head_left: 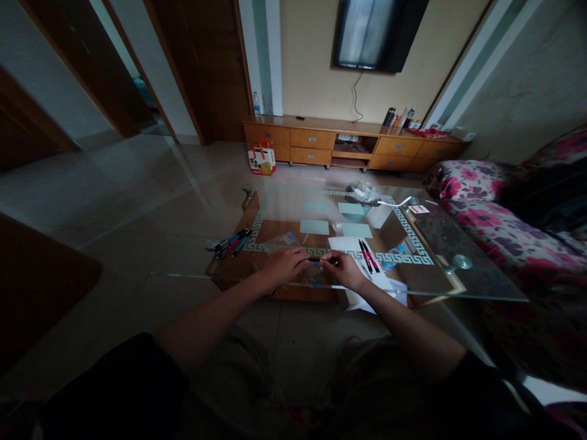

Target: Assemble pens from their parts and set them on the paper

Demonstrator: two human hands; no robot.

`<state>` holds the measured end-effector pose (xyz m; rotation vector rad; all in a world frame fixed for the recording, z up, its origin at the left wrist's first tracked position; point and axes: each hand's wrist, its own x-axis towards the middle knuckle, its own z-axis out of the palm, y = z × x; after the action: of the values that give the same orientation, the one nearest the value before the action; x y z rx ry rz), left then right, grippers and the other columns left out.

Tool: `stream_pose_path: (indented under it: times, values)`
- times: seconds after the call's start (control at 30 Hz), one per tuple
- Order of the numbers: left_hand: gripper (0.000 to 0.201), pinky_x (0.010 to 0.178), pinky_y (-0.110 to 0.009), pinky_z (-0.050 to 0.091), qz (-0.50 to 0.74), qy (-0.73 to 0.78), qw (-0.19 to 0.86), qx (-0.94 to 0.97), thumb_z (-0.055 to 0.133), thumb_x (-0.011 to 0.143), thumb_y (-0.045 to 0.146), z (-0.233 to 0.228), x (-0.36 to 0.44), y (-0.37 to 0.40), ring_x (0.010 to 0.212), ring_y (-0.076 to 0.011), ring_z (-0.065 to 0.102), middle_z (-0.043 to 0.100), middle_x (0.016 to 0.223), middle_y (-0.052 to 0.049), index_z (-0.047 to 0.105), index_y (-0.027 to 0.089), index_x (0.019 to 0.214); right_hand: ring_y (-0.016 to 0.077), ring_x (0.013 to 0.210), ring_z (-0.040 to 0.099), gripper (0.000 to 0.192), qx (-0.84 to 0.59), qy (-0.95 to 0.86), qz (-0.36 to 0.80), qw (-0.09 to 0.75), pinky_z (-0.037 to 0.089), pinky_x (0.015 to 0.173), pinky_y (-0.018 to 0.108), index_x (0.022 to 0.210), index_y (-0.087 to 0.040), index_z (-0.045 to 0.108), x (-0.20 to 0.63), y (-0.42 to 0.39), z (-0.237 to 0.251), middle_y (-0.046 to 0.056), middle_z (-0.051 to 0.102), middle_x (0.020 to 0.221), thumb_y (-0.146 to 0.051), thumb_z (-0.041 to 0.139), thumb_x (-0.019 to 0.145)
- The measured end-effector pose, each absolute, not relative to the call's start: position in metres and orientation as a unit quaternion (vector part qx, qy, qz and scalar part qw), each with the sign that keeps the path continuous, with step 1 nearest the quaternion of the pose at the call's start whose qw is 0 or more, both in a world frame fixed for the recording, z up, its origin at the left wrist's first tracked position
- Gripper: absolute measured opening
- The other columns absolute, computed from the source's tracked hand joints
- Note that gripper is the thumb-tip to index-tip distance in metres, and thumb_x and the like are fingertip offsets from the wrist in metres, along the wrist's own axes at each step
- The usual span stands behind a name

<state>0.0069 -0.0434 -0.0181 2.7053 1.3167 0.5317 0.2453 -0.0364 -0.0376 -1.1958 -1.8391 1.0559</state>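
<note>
In the head view my left hand (285, 265) and my right hand (345, 269) meet over the near edge of the glass table (477, 263). Between their fingertips lies a short stretch of a dark pen (314, 260), roughly level. Both hands are closed on it, one at each end; the fingers hide the rest. Just right of my right hand, red and black pens (369, 256) rest on white paper (383, 278). A pile of black and blue pens (232, 242) lies on the glass to the left of my left hand.
At the table's far side sits a plastic bag (362, 192), with a white-and-red card (419, 209) to its right. A flowered sofa (486, 226) borders the right. Beyond stand a paper carrier bag (262, 160) and a wooden TV cabinet (312, 139).
</note>
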Motion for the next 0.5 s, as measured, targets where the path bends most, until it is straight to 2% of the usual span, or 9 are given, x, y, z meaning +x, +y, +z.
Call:
stream_pose_path:
  times: [0.13, 0.27, 0.33, 0.4, 0.5]
  values:
    - [0.031, 0.071, -0.029, 0.046, 0.165, 0.435, 0.041, 0.884, 0.044, 0.100, 0.040, -0.0189, 0.0074, -0.0435, 0.082, -0.0193, 0.063, 0.066, 0.091, -0.005, 0.070, 0.024, 0.105, 0.0159, 0.073, 0.061, 0.030, -0.457, -0.711, 0.399, 0.357, 0.049, 0.070, 0.029, 0.093, -0.017, 0.066, 0.2453, -0.0372, -0.0400, 0.005, 0.069, 0.088, -0.043, 0.069, 0.078]
    - [0.031, 0.072, -0.029, 0.047, 0.172, 0.444, 0.051, 0.878, 0.045, 0.099, 0.040, -0.0189, 0.0073, -0.0440, 0.082, -0.0189, 0.063, 0.067, 0.094, -0.006, 0.070, 0.023, 0.109, 0.0151, 0.071, 0.060, 0.038, -0.468, -0.707, 0.389, 0.361, 0.048, 0.068, 0.028, 0.100, -0.018, 0.064, 0.2478, -0.0377, -0.0388, 0.005, 0.069, 0.091, -0.050, 0.069, 0.079]
    - [0.029, 0.074, -0.029, 0.047, 0.178, 0.437, 0.055, 0.880, 0.047, 0.099, 0.039, -0.0187, 0.0067, -0.0441, 0.084, -0.0187, 0.063, 0.067, 0.095, -0.005, 0.070, 0.023, 0.109, 0.0159, 0.072, 0.061, 0.038, -0.480, -0.707, 0.386, 0.348, 0.047, 0.068, 0.028, 0.090, -0.018, 0.065, 0.2500, -0.0370, -0.0366, 0.004, 0.068, 0.082, -0.056, 0.058, 0.087]
    - [0.028, 0.076, -0.029, 0.048, 0.184, 0.430, 0.055, 0.882, 0.050, 0.098, 0.039, -0.0191, 0.0060, -0.0438, 0.085, -0.0187, 0.064, 0.067, 0.096, -0.005, 0.070, 0.024, 0.110, 0.0157, 0.067, 0.058, 0.048, -0.493, -0.705, 0.389, 0.329, 0.045, 0.066, 0.027, 0.077, -0.018, 0.064, 0.2522, -0.0360, -0.0341, 0.002, 0.064, 0.070, -0.059, 0.046, 0.093]
    - [0.026, 0.077, -0.029, 0.048, 0.188, 0.424, 0.052, 0.884, 0.054, 0.096, 0.039, -0.0203, 0.0056, -0.0431, 0.086, -0.0188, 0.064, 0.067, 0.098, -0.005, 0.070, 0.025, 0.111, 0.0146, 0.059, 0.054, 0.056, -0.502, -0.696, 0.409, 0.311, 0.042, 0.060, 0.026, 0.067, -0.019, 0.062, 0.2543, -0.0352, -0.0326, 0.001, 0.060, 0.061, -0.062, 0.039, 0.095]
